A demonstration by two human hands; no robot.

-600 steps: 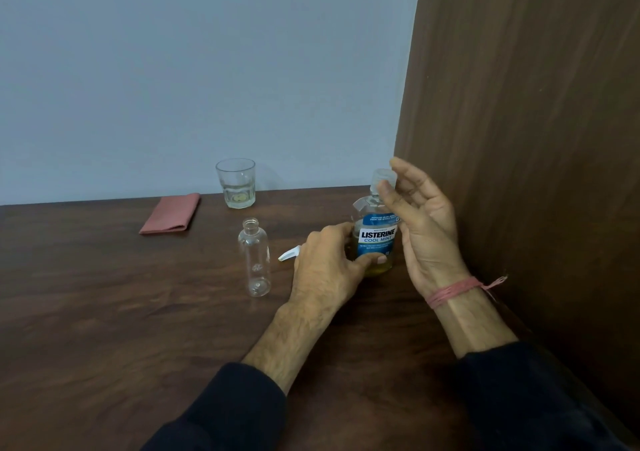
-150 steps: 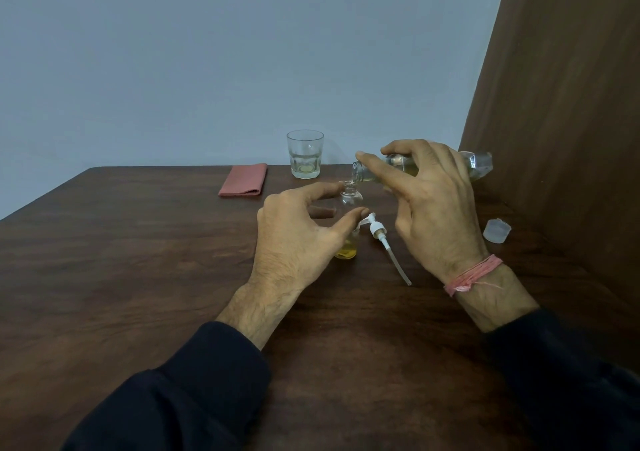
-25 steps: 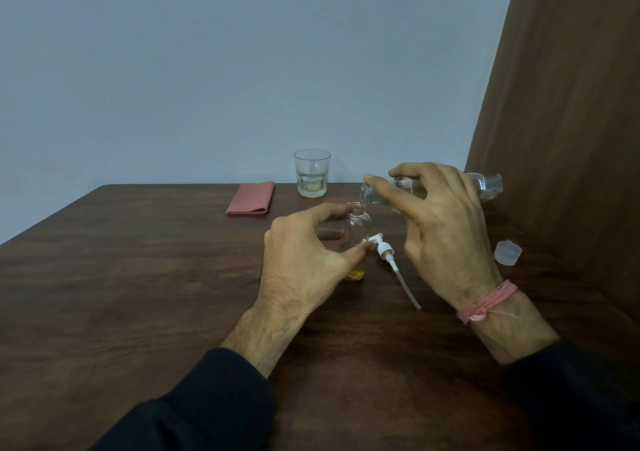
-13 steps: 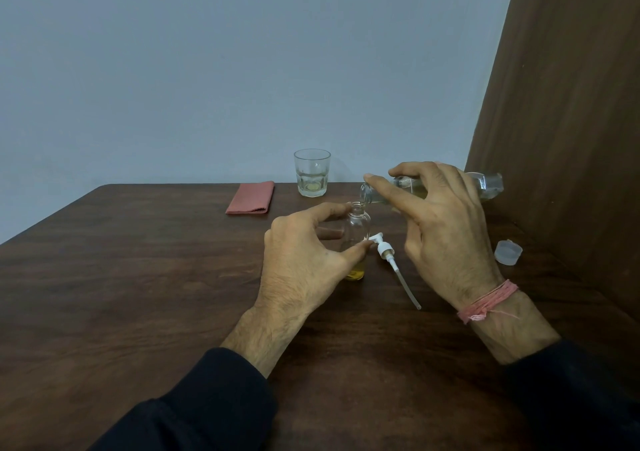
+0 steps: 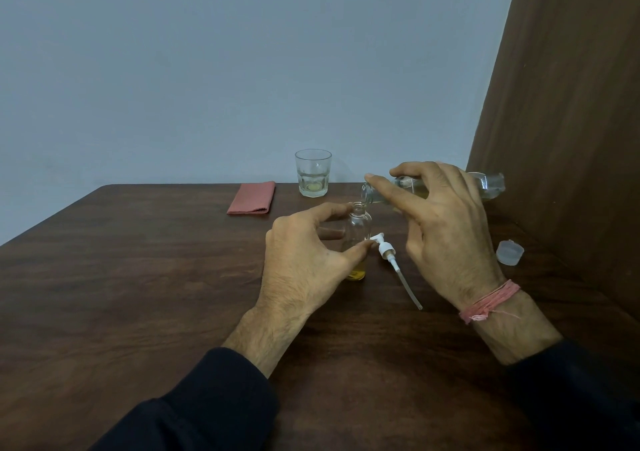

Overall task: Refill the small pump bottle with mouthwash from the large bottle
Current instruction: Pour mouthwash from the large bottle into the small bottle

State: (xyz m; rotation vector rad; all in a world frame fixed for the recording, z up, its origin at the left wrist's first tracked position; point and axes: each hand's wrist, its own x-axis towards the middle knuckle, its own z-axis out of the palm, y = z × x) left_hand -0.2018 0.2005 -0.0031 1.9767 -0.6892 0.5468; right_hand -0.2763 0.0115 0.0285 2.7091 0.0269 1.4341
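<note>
Left hand: our left hand [image 5: 304, 263] curls round the small pump bottle [image 5: 356, 239], thumb tip on its near side and index finger arched past the neck; we hold it this way, we judge, so the light bottle does not tip while liquid comes in.

Small pump bottle: it stands upright on the table [image 5: 138, 294] between our two hands, neck open, with only a shallow yellow layer at its base, so most of the filling seems left to do.

Right hand: our right hand [image 5: 446, 229] is closed over the large bottle [image 5: 485, 187] from above, fingers wrapped across its body.

Large bottle: we keep it tipped nearly level, its mouth just above and almost touching the small neck; that closeness suits a narrow opening. Whether a stream is running we cannot tell.

Pump head: the white pump head [image 5: 384, 248] with its dip tube lies flat on the table just right of the small bottle, off so the neck is free and near for refitting.

Cap: the clear cap [image 5: 509, 251] rests by the brown wall panel [image 5: 561, 139], out of the pouring path.

Bystanders: a glass [image 5: 313, 173] and a folded pink cloth [image 5: 252, 197] sit at the far edge, well apart from the pour.

Risk: we judge the main hazard is overshooting the small neck and spilling.
</note>
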